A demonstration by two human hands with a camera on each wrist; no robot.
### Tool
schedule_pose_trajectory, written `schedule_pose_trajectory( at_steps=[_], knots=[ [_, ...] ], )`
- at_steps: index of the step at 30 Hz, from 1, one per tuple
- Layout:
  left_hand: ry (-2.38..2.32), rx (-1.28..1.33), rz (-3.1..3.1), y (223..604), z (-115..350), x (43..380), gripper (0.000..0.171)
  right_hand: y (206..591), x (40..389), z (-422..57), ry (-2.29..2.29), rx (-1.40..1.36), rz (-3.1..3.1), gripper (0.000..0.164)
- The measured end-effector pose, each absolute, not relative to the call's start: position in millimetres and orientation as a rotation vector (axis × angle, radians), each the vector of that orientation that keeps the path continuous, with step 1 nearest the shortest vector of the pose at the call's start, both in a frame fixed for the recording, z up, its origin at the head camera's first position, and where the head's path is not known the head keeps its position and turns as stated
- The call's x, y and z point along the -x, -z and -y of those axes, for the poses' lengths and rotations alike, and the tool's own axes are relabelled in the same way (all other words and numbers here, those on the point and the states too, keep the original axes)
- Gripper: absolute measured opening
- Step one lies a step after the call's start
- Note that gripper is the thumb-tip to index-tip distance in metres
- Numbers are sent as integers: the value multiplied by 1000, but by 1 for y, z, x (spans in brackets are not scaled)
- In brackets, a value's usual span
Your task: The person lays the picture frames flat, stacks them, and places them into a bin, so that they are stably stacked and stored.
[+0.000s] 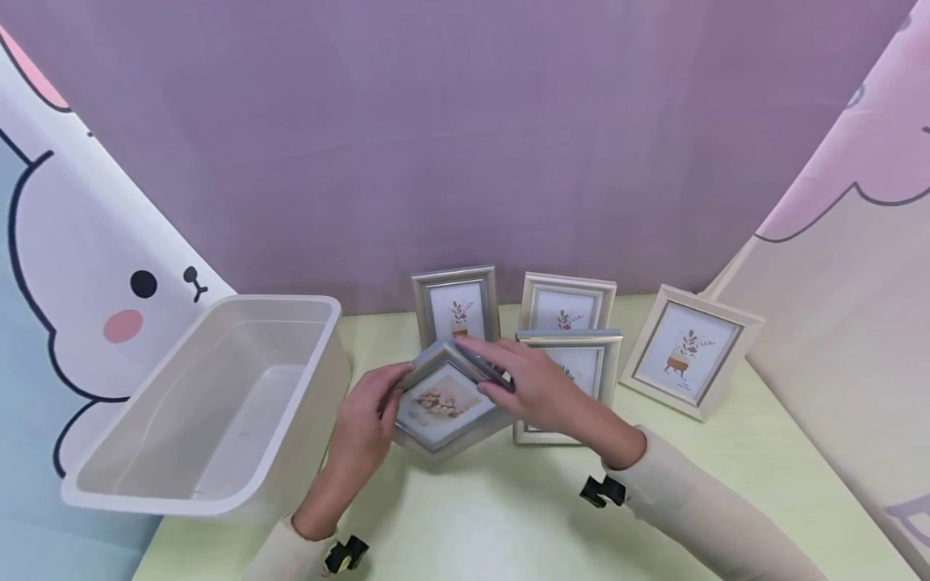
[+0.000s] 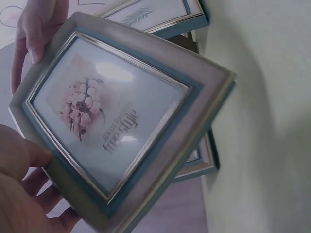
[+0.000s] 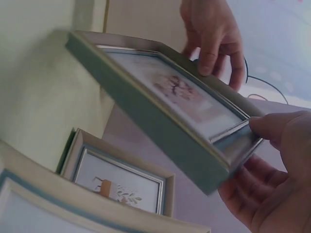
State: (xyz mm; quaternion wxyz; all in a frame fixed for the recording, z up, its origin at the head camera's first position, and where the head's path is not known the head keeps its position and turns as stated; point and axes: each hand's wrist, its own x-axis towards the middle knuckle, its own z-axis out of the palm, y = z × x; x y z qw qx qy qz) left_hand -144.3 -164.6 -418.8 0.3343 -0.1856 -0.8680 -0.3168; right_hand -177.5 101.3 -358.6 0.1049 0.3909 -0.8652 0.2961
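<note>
Both hands hold a picture frame [image 1: 441, 403] with a pink flower picture, tilted above the table. My left hand [image 1: 366, 420] grips its left edge, thumb on the front and fingers curled behind, as the left wrist view shows. At the upper right edge my right hand [image 1: 534, 383] pinches the frame in the same way; in the right wrist view its thumb [image 3: 272, 127] lies on the front border. A frame with a leaf print [image 1: 606, 355] stands just behind the right hand and is partly covered by it. Another frame [image 1: 456, 303] with a potted plant print stands behind the held one.
On the left stands a deep whitish plastic tub [image 1: 305, 387] with nothing in it. Two more standing frames, one at the back [image 1: 570, 282] and one angled at the right [image 1: 686, 351], show potted plant prints. A purple cloth [image 1: 465, 145] hangs behind the pale green table [image 1: 465, 524].
</note>
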Motion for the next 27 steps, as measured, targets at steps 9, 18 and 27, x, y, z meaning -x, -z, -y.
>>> schedule_pose_trajectory(
  at_steps=[9,18,27],
  knots=[
    [661,579,2232,402,152,143,45,372,170,-121,-998,-1207,2559,76],
    [536,651,2180,394,139,144,46,391,162,-129,-1129,-1143,2490,78],
    [397,715,2205,383,128,143,59,413,155,-132,-1337,-983,2404,75]
  ],
)
